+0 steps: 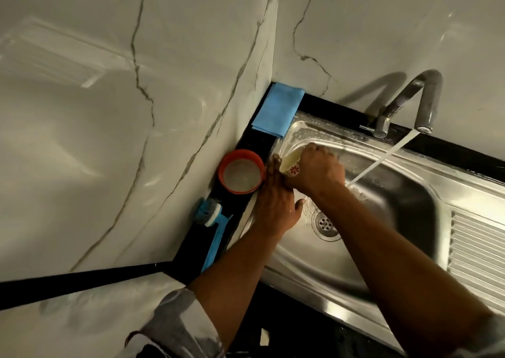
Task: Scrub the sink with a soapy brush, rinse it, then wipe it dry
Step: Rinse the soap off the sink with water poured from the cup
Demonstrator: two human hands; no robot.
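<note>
The steel sink (396, 193) has soap foam along its far left rim, and the tap (420, 103) runs a stream of water into the basin near the drain (325, 225). My right hand (314, 170) grips a cream cup with a red flower (291, 166), tipped over the sink's left wall. My left hand (276, 207) lies flat with spread fingers against the sink's left edge, just below the cup. The blue brush (213, 221) lies on the black ledge to the left, untouched. A folded blue cloth (277, 108) rests in the back corner.
An orange cup of soapy water (241, 172) stands on the black counter ledge (191, 259) between cloth and brush. Marble walls close in at left and back. The ribbed drainboard (478, 251) extends right of the basin.
</note>
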